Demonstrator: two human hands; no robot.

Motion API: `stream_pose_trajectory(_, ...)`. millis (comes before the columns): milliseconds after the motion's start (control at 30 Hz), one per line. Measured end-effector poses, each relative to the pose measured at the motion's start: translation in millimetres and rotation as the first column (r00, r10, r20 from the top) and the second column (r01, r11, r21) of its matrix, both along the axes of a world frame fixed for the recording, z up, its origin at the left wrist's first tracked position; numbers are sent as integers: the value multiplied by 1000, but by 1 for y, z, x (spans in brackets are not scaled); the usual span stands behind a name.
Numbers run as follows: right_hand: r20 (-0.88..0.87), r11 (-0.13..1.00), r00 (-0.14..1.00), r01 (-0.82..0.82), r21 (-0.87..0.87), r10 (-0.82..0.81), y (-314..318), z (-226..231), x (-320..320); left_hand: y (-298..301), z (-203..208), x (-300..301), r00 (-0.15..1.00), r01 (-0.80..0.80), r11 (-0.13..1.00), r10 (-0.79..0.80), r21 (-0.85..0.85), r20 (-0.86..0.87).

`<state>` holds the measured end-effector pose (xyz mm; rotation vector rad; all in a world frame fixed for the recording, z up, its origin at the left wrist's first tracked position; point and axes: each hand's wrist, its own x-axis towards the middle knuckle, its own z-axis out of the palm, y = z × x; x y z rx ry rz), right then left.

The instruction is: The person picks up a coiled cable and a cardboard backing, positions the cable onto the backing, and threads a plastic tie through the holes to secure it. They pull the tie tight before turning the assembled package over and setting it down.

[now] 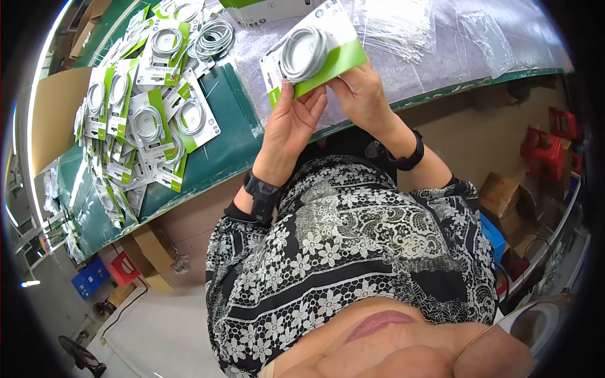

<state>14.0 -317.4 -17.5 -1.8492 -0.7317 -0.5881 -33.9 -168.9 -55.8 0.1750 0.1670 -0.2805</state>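
Note:
Both my hands hold up a white and green card point(343, 62) above the near edge of the workbench. On its front sits a coiled light grey cable point(304, 53). My left hand point(293, 120) has its thumb on the card's lower left edge, with the fingers behind or beneath it. With its thumb and fingers, my right hand point(365, 94) pinches the card's lower right edge. To the left lies a big heap of similar carded cables point(148, 123). Some loose coiled cables point(214, 39) rest at the heap's upper right.
White cable ties point(394, 28) in clear plastic lie on the bench's far right, beside a clear plastic bag point(485, 41). A green and white box point(268, 11) stands behind the card. Brown cardboard point(57, 116) flanks the heap. Red stools point(543, 151) stand at right.

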Motion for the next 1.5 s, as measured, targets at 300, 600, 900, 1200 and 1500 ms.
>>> stream_pose_trajectory(300, -231, 999, 973, 21, 40, -12, -8, -18, -15, 1, 17, -4, 999, 51, 966, -51, 253, -7)
stream_pose_trajectory(600, 100, 924, 987, 156, -349, -128, -18, 9, -23, 2, 28, -7, 971, -229, 850, 165, 475, 175)
stream_pose_trajectory(900, 327, 952, 943, 48, -303, 57, -14, 18, -18, -13, 38, -17, 923, -377, 754, 259, 539, 284)
stream_pose_trajectory(1200, 171, 984, 984, -19, -179, 50, -14, 12, -21, 13, 39, -9, 392, -920, -62, -173, 387, 904)
stream_pose_trajectory(1500, 16, 997, 998, -67, -33, 68, -11, -5, -24, 16, 62, -11, 304, -950, -157, -291, 268, 907)
